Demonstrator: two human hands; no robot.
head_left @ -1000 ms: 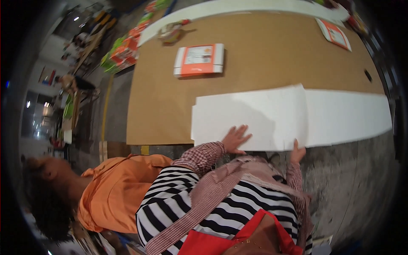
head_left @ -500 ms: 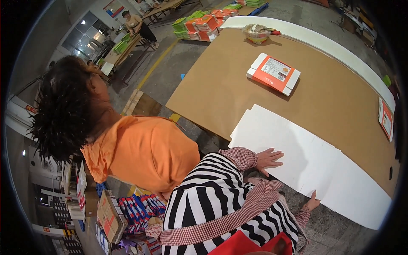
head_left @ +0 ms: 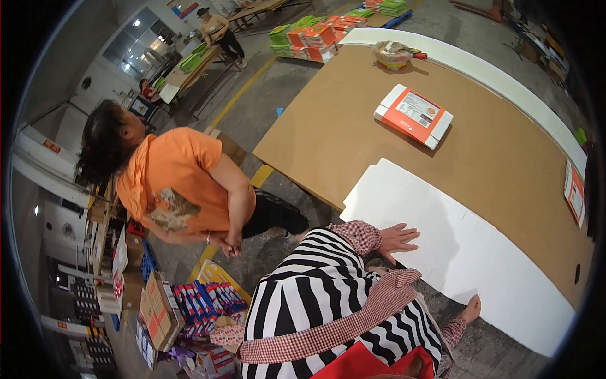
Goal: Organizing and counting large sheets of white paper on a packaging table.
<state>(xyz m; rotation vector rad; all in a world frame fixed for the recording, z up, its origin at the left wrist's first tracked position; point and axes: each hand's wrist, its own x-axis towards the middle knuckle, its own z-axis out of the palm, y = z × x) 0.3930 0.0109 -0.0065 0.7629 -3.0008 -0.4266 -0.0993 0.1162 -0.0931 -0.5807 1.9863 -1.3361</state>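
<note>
A large flat white cardboard sheet (head_left: 435, 221) with a notched left end lies along the near edge of the brown-topped table (head_left: 328, 114). My left hand (head_left: 398, 240) rests palm down on its near left part, with the fingers spread. At the sheet's near edge, farther right, my right hand (head_left: 470, 309) has its fingers curled and its thumb by the edge, pinching the cardboard. Both of my forearms wear checked sleeve covers. Beyond the sheet lies an orange and white box (head_left: 414, 117) with a printed label.
A bowl-shaped container (head_left: 392, 55) with a red-handled thing stands at the far edge. Another orange and white box (head_left: 574, 192) lies far right. A person in orange (head_left: 183, 183) stands at my left, near stacked blue and red packages (head_left: 202, 306). Green and orange stacks (head_left: 309, 38) stand behind.
The person in orange has moved away from my left side and now shows clasped hands. My right hand has shifted slightly right along the sheet's edge. My left hand stays flat on it.
</note>
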